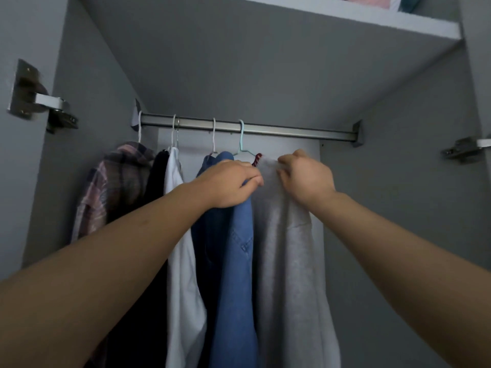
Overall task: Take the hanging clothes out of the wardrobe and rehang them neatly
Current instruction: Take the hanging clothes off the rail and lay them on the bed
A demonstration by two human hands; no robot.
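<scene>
Both hands up at the rail, on the grey garment.

My left hand (pixel 228 181) pinches cloth where the denim shirt (pixel 236 261) meets the grey sweatshirt (pixel 289 261); my right hand (pixel 305 176) grips the sweatshirt's shoulder. It hangs long axis straight down, centre frame, on the pale blue hanger (pixel 241 139) hooked over the rail (pixel 292 130) just above my hands. Left hand sits nearer the hook. Plaid, black and white garments hang further left.

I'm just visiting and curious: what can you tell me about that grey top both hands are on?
The grey sweatshirt looks like soft, thick fleece, with a dark red striped trim at its neck. It hangs rightmost of the clothes on a pale blue hanger hooked over the metal rail. The right hand pinches its shoulder, the left hand grips near its collar. The denim shirt touches its left side.
</scene>
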